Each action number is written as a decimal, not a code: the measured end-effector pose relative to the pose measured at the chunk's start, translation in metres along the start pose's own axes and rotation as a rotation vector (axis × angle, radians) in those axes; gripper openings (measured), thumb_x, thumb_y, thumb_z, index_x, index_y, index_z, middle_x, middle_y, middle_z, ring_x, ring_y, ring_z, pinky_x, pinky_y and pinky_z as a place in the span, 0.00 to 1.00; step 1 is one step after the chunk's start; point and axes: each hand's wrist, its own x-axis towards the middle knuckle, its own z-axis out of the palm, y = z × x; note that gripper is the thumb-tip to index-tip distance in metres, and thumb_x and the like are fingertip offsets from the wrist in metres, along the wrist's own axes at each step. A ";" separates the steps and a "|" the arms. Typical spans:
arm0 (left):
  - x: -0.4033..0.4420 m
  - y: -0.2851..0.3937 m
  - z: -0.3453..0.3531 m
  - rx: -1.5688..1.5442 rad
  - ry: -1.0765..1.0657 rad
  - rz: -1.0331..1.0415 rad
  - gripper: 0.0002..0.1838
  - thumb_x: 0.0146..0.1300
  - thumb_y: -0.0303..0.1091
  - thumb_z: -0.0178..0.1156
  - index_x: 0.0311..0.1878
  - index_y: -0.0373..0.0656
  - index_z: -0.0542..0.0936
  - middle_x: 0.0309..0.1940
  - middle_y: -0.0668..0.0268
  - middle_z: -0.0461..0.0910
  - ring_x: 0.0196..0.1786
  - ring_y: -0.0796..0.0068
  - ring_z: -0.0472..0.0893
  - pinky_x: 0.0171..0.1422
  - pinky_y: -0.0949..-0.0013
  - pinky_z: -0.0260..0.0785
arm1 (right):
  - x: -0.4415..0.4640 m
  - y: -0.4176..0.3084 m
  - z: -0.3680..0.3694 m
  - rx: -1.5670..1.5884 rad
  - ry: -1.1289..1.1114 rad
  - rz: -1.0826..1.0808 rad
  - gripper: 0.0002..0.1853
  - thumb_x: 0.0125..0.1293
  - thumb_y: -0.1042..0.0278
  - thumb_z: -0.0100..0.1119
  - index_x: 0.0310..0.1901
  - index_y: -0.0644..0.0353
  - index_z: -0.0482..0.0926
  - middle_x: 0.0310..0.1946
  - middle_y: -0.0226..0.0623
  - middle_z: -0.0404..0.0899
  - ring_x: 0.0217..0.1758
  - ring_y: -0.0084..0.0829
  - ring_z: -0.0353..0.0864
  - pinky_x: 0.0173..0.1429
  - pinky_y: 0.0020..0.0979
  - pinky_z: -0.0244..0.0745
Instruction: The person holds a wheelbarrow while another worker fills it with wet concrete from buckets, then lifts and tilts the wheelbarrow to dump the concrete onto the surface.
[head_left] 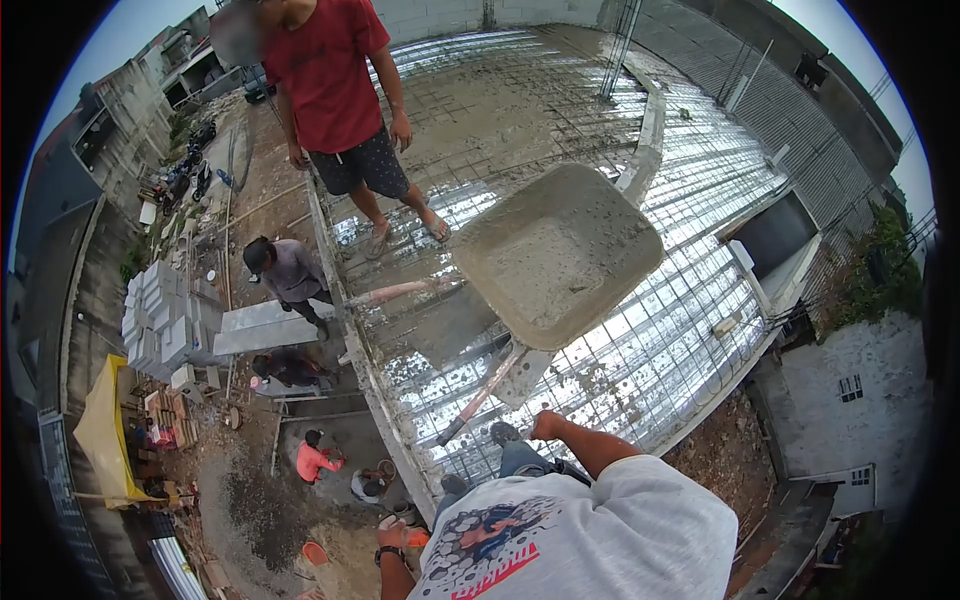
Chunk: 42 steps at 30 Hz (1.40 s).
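Note:
My left hand (391, 532), with a dark watch at the wrist, hangs low by the slab edge. Its fingers look curled, beside an orange object (417, 538) that my shirt partly covers; what they grip I cannot make out. Over the metal decking, my right hand (546, 425) is closed in a fist with nothing visible in it. In front of me stands a wheelbarrow (560, 250), its tray smeared with wet concrete and mostly emptied. Its near handle (485, 395) points toward me, apart from my right hand. The other handle (405, 291) extends left.
Steel mesh (690, 330) covers shiny decking, with wet concrete (480, 95) spread farther back. A person in a red shirt (330, 60) stands near the slab edge (355, 340). Several people work below, near stacked blocks (160, 315). An opening (780, 235) lies right; rebar (620, 50) rises behind.

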 end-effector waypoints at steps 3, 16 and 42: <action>0.000 -0.008 -0.026 0.090 0.001 -0.025 0.24 0.54 0.23 0.63 0.56 0.39 0.73 0.40 0.60 0.82 0.32 0.67 0.81 0.34 0.60 0.75 | -0.028 -0.035 -0.011 0.056 -0.030 -0.010 0.25 0.47 0.46 0.63 0.33 0.65 0.84 0.37 0.54 0.82 0.43 0.51 0.81 0.51 0.41 0.76; 0.040 -0.073 -0.060 0.111 0.057 0.110 0.26 0.50 0.26 0.67 0.55 0.37 0.73 0.43 0.56 0.81 0.40 0.66 0.82 0.43 0.64 0.74 | -0.007 -0.040 0.076 -0.445 -0.093 -0.433 0.22 0.55 0.42 0.58 0.27 0.56 0.83 0.28 0.42 0.82 0.36 0.46 0.81 0.42 0.41 0.75; 0.019 -0.109 -0.061 0.201 0.176 -0.001 0.30 0.39 0.37 0.76 0.50 0.39 0.81 0.44 0.56 0.83 0.47 0.64 0.83 0.53 0.67 0.73 | -0.058 -0.186 -0.009 -0.020 -0.143 0.007 0.24 0.52 0.46 0.69 0.28 0.65 0.80 0.27 0.42 0.83 0.31 0.34 0.83 0.40 0.35 0.76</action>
